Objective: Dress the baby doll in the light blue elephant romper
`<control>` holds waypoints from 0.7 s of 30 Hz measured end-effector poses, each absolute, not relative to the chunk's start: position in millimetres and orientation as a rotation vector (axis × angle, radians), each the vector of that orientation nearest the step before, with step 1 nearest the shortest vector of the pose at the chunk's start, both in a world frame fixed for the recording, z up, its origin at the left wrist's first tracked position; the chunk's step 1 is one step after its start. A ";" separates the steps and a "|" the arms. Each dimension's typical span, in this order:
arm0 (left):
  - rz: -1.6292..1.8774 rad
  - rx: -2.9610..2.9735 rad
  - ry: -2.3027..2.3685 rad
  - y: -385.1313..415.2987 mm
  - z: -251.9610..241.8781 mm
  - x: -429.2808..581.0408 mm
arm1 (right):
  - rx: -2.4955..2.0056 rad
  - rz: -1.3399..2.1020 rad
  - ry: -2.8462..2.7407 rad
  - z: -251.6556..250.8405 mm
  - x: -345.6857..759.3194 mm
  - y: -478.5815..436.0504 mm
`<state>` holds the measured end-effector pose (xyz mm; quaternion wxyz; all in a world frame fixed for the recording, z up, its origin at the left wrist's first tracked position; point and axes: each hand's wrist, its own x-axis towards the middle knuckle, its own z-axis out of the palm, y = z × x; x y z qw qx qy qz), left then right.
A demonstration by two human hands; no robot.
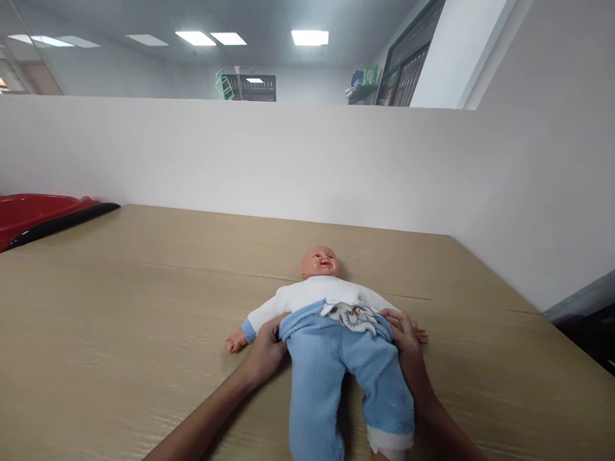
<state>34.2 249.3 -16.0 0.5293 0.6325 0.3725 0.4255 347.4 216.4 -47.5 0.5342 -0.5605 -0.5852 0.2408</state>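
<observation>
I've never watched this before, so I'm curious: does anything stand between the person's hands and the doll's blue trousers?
Nothing visible does: the left hand touches one side of the blue fleece trousers at the waist, the right hand the other. The baby doll has its arms spread outward, not in between.

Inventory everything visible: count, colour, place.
table: 1, tan, foreground
baby doll: 1, pink, on table
doll's top: 1, white, torso
fleece trousers: 1, light blue, doll's legs
appliqué: 1, mostly white, trousers' waist
glossy item: 1, red, far left
wall: 1, white, behind table
ceiling lights: several, white, top
barred window: 1, dark, upper right
small items: 2, green, background
unclear item: 1, black, right edge
left hand: 1, bare, trousers' left side
right hand: 1, bare, trousers' right side
</observation>
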 end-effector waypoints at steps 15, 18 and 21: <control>0.726 1.561 0.828 262.7 24.3 -10.0 | -1.258 1.242 -1.709 1.7 372.8 245.2; 0.804 1.530 0.919 267.0 19.7 3.3 | -1.241 1.277 -1.545 -6.8 363.7 256.3; 1.002 1.440 1.004 274.1 5.4 22.1 | -1.252 1.235 -1.522 -9.2 351.5 268.7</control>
